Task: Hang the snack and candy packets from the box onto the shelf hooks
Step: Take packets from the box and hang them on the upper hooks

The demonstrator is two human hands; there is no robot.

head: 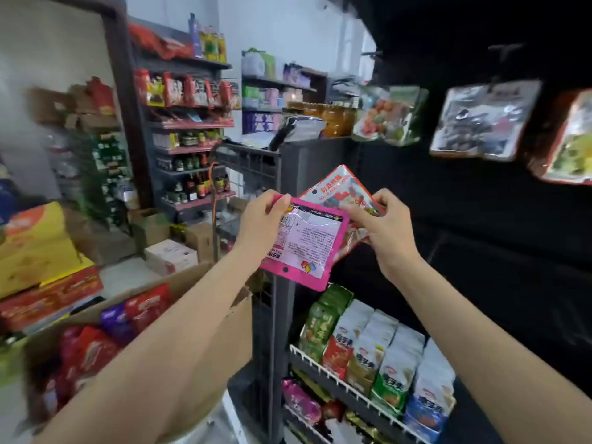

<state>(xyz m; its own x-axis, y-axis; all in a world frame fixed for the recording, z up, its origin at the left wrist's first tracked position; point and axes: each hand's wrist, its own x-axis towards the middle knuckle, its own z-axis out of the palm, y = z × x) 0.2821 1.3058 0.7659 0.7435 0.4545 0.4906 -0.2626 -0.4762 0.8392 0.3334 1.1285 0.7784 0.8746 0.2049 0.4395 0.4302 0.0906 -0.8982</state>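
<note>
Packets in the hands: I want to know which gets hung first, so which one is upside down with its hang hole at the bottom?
The pink packet, held by the left hand; its hole sits at the lower edge. The red-and-white packet behind it has its hole at the top.

A flat plastic packet [304,243] is showing a hot-pink border around a pale panel of small dark print, with red, yellow and blue sweets drawn in one corner. The crinkled packet behind it [341,190] is showing red edges and red lettering on white. The open brown cardboard box [221,318] is holding red and purple wrappers. Green, white, red and blue bags [378,354] are filling the white wire rack [339,379].
</note>
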